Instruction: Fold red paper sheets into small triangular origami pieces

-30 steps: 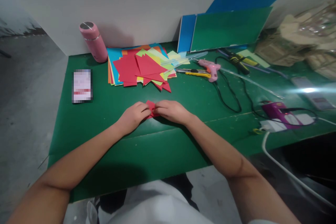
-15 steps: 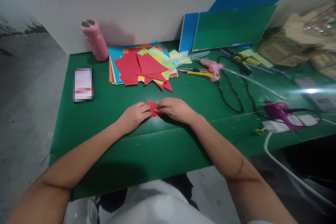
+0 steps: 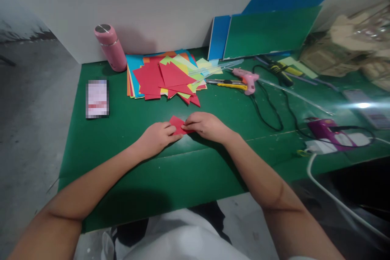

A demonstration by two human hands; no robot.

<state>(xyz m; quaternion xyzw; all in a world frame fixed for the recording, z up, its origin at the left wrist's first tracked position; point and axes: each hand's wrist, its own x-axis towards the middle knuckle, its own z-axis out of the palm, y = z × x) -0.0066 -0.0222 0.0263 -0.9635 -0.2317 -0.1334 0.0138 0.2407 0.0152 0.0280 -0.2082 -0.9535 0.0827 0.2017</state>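
Observation:
A small folded piece of red paper (image 3: 177,122) lies on the green table (image 3: 128,178) between my two hands. My left hand (image 3: 159,137) grips its left side, fingers bent and thumb along the near edge. On the right side, my right hand (image 3: 204,125) pinches the paper with fingertips and thumb, covering that end. The folds under my fingers are partly hidden. Beyond my hands is a pile of coloured paper (image 3: 150,79), with red sheets on top.
A pink bottle (image 3: 112,50) and a blurred-out packet (image 3: 97,99) stand at the left. Right of the pile are a yellow utility knife (image 3: 233,85), a pink glue gun (image 3: 248,80) with its cord, pliers (image 3: 282,74), and a purple power strip (image 3: 324,129). Coloured boards (image 3: 271,32) lean behind.
My left thumb has slid right along the paper's near edge, and the left hand sits slightly lower. My right hand has shifted a little to the right, still pinching the paper.

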